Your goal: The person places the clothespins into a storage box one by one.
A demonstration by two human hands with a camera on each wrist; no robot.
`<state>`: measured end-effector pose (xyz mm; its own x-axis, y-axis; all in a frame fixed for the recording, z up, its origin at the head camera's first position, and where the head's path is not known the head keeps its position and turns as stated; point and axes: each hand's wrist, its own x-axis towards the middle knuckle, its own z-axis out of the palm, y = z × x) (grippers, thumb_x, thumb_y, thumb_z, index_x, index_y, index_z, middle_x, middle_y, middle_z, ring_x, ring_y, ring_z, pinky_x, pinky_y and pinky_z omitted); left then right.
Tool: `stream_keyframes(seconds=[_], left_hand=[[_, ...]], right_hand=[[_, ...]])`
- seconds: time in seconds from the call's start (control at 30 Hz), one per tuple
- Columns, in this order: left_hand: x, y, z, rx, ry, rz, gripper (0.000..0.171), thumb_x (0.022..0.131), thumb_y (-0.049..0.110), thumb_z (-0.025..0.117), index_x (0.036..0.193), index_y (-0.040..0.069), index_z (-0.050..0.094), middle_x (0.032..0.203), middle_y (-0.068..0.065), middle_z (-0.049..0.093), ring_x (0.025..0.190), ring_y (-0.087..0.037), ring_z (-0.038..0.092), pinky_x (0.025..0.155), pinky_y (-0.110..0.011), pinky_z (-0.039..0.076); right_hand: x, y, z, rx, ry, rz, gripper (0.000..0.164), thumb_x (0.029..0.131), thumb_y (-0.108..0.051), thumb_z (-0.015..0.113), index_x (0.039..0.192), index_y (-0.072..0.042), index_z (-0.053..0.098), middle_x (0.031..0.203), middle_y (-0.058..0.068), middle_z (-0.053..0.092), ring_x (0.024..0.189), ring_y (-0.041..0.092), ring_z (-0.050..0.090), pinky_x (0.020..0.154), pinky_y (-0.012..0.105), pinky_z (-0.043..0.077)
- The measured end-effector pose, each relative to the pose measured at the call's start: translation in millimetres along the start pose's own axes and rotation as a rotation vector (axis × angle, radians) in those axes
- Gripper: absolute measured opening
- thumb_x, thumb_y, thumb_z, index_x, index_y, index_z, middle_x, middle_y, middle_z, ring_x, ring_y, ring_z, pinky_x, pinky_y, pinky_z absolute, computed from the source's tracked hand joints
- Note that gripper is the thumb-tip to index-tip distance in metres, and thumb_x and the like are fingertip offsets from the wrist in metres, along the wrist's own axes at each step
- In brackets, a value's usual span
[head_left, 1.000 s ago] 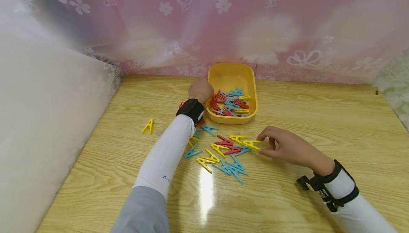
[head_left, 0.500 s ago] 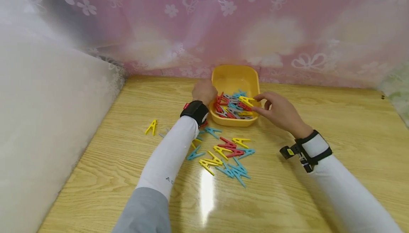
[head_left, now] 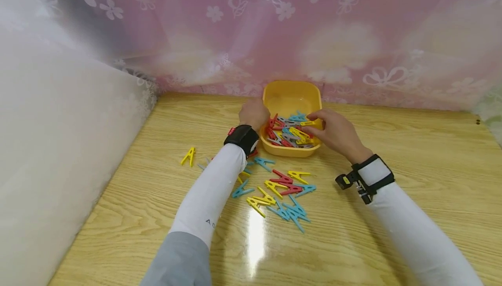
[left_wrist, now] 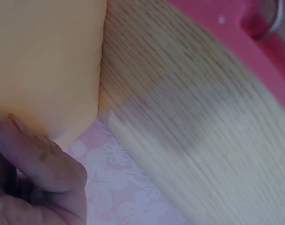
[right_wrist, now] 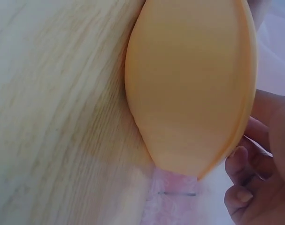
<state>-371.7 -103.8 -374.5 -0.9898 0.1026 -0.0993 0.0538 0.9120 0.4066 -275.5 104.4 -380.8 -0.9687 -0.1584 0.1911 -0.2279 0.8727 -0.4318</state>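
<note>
A yellow plastic tub (head_left: 292, 151) stands at the back of the table, its near half filled with red, grey, blue and yellow clothespins (head_left: 286, 137). My left hand (head_left: 254, 113) grips its left rim; in the left wrist view the curled fingers (left_wrist: 43, 164) are against the wall. Over the right rim reaches my right hand (head_left: 337, 131), thumb and forefinger parted above the pile. A yellow clothespin (head_left: 299, 135) lies on top just below them, free of the fingers. In the right wrist view, the other fingers (right_wrist: 241, 187) are loosely bent outside the tub (right_wrist: 189, 89).
More clothespins lie loose before the tub: blue (head_left: 294, 212), red (head_left: 281, 177), and yellow (head_left: 256, 206). One yellow clothespin (head_left: 188, 157) lies apart at the left. A pink flowered curtain (head_left: 219, 59) hangs behind the table (head_left: 372, 242), and a white sheet (head_left: 70, 146) borders its left.
My right hand carried a yellow clothespin from the table up into the tub and let it go on the pile. My left hand has stayed on the rim.
</note>
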Motion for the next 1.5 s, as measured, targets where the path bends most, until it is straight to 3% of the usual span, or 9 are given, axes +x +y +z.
stream_keyframes(seconds=[0.27, 0.47, 0.6, 0.73, 0.87, 1.0, 1.13, 1.3, 1.5], left_hand=[[1.9, -0.6, 2.9, 0.005, -0.002, -0.004, 0.021, 0.093, 0.022, 0.058, 0.102, 0.006, 0.066, 0.087, -0.007, 0.061, 0.075, -0.024, 0.06, 0.064, -0.037, 0.053], [-0.4, -0.1, 2.0, 0.002, -0.014, -0.007, 0.022, 0.093, 0.021, 0.056, 0.105, 0.006, 0.066, 0.09, -0.007, 0.062, 0.077, -0.024, 0.06, 0.066, -0.037, 0.053], [-1.1, -0.5, 0.8, 0.019, -0.01, -0.011, 0.023, 0.093, 0.022, 0.056, 0.107, 0.006, 0.066, 0.094, -0.008, 0.063, 0.081, -0.025, 0.061, 0.069, -0.038, 0.053], [1.1, -2.1, 0.7, 0.026, -0.006, -0.012, 0.024, 0.093, 0.022, 0.056, 0.109, 0.006, 0.065, 0.096, -0.008, 0.063, 0.082, -0.025, 0.061, 0.071, -0.038, 0.053], [1.2, -3.5, -1.2, 0.015, -0.002, -0.025, 0.024, 0.092, 0.022, 0.056, 0.107, 0.006, 0.066, 0.097, -0.009, 0.063, 0.083, -0.026, 0.061, 0.071, -0.039, 0.053], [0.5, -3.5, -2.1, 0.004, 0.0, -0.03, 0.023, 0.092, 0.022, 0.057, 0.106, 0.006, 0.066, 0.097, -0.009, 0.063, 0.084, -0.026, 0.061, 0.071, -0.04, 0.053], [1.9, -3.1, -1.5, 0.006, 0.004, -0.027, 0.022, 0.092, 0.022, 0.056, 0.105, 0.007, 0.065, 0.097, -0.008, 0.063, 0.084, -0.026, 0.061, 0.072, -0.04, 0.053], [2.0, -1.5, -0.9, 0.004, 0.0, -0.031, 0.022, 0.091, 0.021, 0.057, 0.105, 0.006, 0.065, 0.096, -0.008, 0.062, 0.084, -0.025, 0.06, 0.072, -0.039, 0.053], [-0.7, 3.1, -0.9, -0.014, -0.006, -0.019, 0.022, 0.091, 0.021, 0.058, 0.104, 0.005, 0.065, 0.096, -0.008, 0.062, 0.083, -0.025, 0.06, 0.072, -0.038, 0.053]], right_hand=[[-9.0, 2.9, -2.7, 0.036, -0.001, -0.033, 0.035, 0.088, -0.03, 0.07, 0.113, -0.006, 0.067, 0.092, 0.007, 0.06, 0.07, 0.022, 0.047, 0.056, 0.035, 0.037], [-20.3, 3.7, -4.1, 0.06, 0.071, -0.108, 0.032, 0.089, -0.028, 0.07, 0.112, -0.006, 0.067, 0.093, 0.008, 0.06, 0.066, 0.019, 0.044, 0.056, 0.035, 0.035], [-33.2, 0.2, -7.4, 0.098, 0.114, -0.185, 0.026, 0.089, -0.024, 0.07, 0.109, -0.008, 0.068, 0.093, 0.005, 0.06, 0.064, 0.015, 0.043, 0.055, 0.032, 0.033], [-49.2, -6.2, -10.2, 0.115, 0.14, -0.315, 0.023, 0.084, -0.015, 0.075, 0.105, -0.012, 0.067, 0.093, -0.001, 0.059, 0.062, 0.01, 0.041, 0.054, 0.027, 0.033], [-64.0, -10.9, -8.6, 0.12, 0.129, -0.432, 0.022, 0.082, -0.012, 0.076, 0.103, -0.012, 0.068, 0.09, -0.006, 0.058, 0.064, 0.007, 0.04, 0.054, 0.024, 0.033], [-77.1, -12.1, -3.3, 0.131, 0.097, -0.473, 0.022, 0.082, -0.012, 0.076, 0.103, -0.011, 0.07, 0.088, -0.009, 0.062, 0.063, 0.005, 0.043, 0.053, 0.022, 0.036], [-85.7, -9.9, 6.1, 0.073, 0.031, -0.443, 0.025, 0.082, -0.019, 0.076, 0.105, -0.011, 0.07, 0.086, -0.007, 0.064, 0.061, 0.003, 0.044, 0.051, 0.022, 0.037], [-90.3, -7.3, 16.5, -0.027, -0.073, -0.336, 0.03, 0.085, -0.031, 0.073, 0.109, -0.013, 0.07, 0.079, -0.007, 0.057, 0.058, 0.002, 0.04, 0.048, 0.023, 0.034], [-93.6, -6.5, 19.7, -0.078, -0.167, -0.242, 0.036, 0.087, -0.039, 0.069, 0.113, -0.014, 0.068, 0.104, -0.002, 0.065, 0.067, 0.005, 0.05, 0.054, 0.025, 0.041]])
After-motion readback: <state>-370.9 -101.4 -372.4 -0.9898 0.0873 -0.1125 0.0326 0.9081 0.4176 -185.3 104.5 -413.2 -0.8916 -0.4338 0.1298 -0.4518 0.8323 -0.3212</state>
